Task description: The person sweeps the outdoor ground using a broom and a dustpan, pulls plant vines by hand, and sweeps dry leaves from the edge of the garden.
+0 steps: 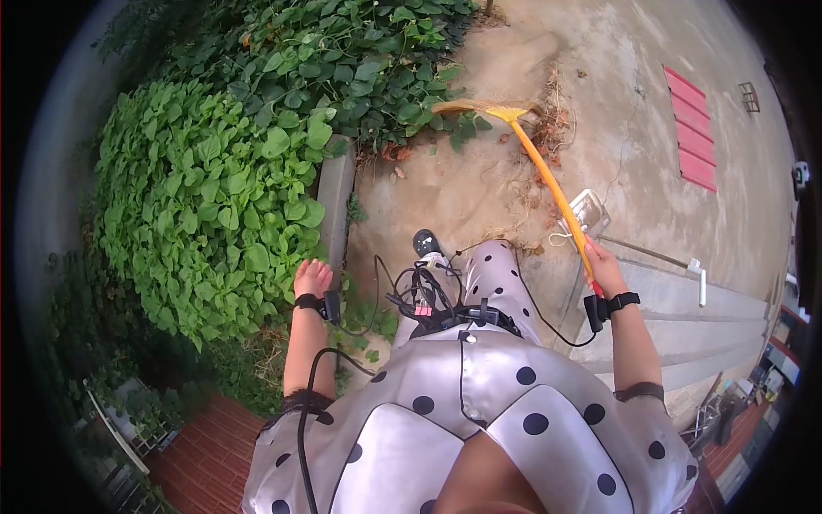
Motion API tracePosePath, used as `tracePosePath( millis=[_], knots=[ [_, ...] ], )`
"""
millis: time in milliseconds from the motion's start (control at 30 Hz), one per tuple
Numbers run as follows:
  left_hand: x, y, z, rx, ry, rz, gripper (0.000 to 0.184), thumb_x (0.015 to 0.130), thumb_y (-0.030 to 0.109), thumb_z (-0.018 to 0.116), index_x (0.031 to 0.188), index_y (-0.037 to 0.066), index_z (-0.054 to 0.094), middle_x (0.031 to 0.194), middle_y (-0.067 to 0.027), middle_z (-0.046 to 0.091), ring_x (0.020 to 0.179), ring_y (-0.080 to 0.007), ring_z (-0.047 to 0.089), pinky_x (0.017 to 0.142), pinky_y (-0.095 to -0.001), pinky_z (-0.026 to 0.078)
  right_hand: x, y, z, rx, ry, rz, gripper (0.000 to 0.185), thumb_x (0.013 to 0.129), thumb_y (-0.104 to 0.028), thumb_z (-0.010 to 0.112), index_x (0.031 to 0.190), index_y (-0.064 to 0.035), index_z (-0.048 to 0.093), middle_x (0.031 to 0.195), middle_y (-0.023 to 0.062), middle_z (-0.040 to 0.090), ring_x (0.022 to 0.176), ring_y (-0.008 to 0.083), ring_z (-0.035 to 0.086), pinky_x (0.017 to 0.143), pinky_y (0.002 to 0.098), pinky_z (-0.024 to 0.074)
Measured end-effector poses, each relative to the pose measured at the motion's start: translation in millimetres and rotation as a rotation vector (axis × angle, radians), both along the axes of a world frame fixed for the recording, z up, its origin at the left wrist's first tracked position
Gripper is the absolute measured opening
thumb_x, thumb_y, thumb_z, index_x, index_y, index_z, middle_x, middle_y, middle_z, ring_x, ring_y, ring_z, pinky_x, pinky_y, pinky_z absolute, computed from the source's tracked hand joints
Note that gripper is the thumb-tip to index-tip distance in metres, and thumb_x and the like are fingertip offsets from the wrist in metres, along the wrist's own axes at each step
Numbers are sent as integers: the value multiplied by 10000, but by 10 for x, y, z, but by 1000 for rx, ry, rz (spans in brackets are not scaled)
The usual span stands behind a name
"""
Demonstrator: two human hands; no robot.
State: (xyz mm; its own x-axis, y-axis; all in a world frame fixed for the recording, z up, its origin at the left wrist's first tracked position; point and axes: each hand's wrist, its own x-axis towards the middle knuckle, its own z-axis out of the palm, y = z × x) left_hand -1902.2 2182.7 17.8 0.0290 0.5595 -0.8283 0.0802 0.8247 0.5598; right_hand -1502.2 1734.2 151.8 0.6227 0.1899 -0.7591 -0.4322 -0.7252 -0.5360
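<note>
Right hand (606,271) closed round the yellow-handled broom (546,176), its head beside dry leaves (555,128) (scattered, ungathered). Left hand (313,277) empty, fingers loosely curled, near leafy plants (214,188).

Bright-green leafy bush (205,188), beside long grey concrete kerb (336,188) | darker-green broad-leaved vines (360,68), adjoining bush | pinkish-red ribbed rectangular panel (692,128), near small dark metal grate (749,97) | pale grey concrete steps (702,336), right | reddish-brown brick paving (210,450), lower left
</note>
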Motion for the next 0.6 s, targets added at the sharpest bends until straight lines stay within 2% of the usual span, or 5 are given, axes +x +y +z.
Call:
tracePosePath(
  millis=[33,200,433,567,600],
  knots=[
    [198,200,46,29,-8,-51,449,818,114,562,1220,86,363,1096,-141,526,964,-267,564,741,-372,508,84,64,60,64,46,-110,384,903,-290,430,1260,-148,435,506,11,435,353,89,401,329,227,348],
    [1349,776,141,31,-15,-203,487,805,96,581,1238,105,358,1112,-137,516,945,-252,566,750,-362,501,574,623,59,157,82,-284,403,903,-300,429,1279,-158,403,544,27,448,372,97,408,340,227,356],
    [3005,868,-157,-22,87,-554,523,792,114,616,1244,91,352,1089,-103,520,933,-230,556,767,-335,474,1761,1171,-841,149,227,-376,446,884,-265,481,1299,-162,353,611,34,466,444,99,439,370,225,380],
    [3773,1008,-590,-102,150,-725,520,791,115,617,1242,88,360,1077,-84,523,910,-213,557,768,-318,470,2401,1250,-1118,324,555,-450,343,888,-302,468,1185,-143,404,687,43,474,472,102,430,385,211,364],
    [3973,1048,-676,-98,162,-776,502,785,128,625,1223,85,384,1071,-76,527,891,-197,556,767,-319,467,2477,1289,-1127,327,588,-456,253,894,-326,453,1059,-134,437,698,40,471,478,84,421,382,191,344]
  ],
)
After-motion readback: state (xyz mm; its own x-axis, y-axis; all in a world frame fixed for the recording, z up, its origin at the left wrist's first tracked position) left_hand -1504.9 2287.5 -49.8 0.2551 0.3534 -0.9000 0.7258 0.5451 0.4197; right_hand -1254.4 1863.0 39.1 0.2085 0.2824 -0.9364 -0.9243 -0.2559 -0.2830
